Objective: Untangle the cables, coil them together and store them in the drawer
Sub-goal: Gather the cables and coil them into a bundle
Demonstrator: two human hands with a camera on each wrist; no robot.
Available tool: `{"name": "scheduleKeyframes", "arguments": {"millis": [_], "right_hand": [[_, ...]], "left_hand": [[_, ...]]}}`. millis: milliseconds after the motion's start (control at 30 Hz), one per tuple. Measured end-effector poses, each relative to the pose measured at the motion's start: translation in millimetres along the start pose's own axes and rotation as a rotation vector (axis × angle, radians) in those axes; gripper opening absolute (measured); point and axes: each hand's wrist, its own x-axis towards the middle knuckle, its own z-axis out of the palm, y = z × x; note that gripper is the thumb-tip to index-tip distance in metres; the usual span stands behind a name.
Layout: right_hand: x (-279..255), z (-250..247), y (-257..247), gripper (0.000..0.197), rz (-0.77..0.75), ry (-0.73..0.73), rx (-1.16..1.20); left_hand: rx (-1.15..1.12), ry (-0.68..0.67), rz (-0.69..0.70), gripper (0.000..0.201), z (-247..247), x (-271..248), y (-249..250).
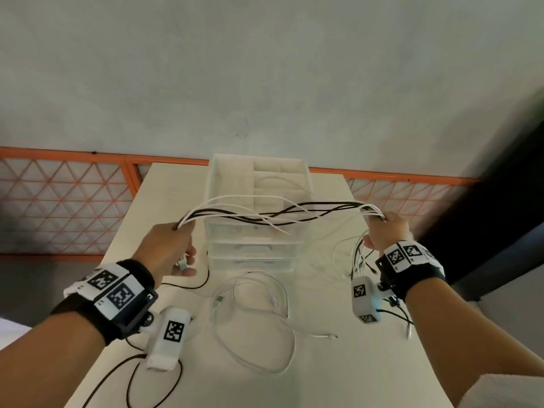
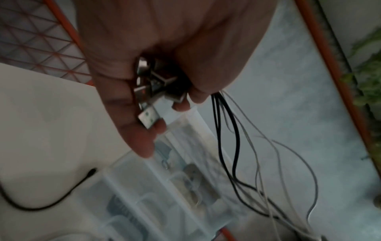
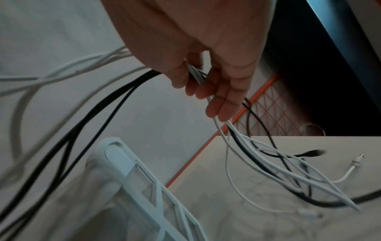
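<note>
I see left hand [image 1: 169, 245] clutching plug ends, right hand [image 1: 385, 231] gripping cables [image 1: 273, 214] (stretched taut above drawer unit [image 1: 256, 201], aligning strands for coiling).

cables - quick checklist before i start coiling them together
1. Left hand grips the plug ends: ok.
2. Right hand holds the cables further along: ok.
3. Span between hands free of crossings: not ok, black and white strands still twist.
4. All cables gathered: not ok, a white cable lies on the table.
5. Drawer unit has an open drawer: not ok, front drawers look closed.
</note>
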Motion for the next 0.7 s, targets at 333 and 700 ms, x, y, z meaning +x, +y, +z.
{"name": "scheduleKeyframes", "arguments": {"millis": [333, 700], "right_hand": [[13, -9, -29, 0.044, -0.171, -0.164, 0.587], [-12, 17, 44, 0.056, -0.050, -0.120, -0.159]], "left_hand": [[0.457, -0.195, 0.093, 0.052, 7, 0, -25], [0.731, -0.323, -0.004, 0.035, 30, -8, -39]]}}
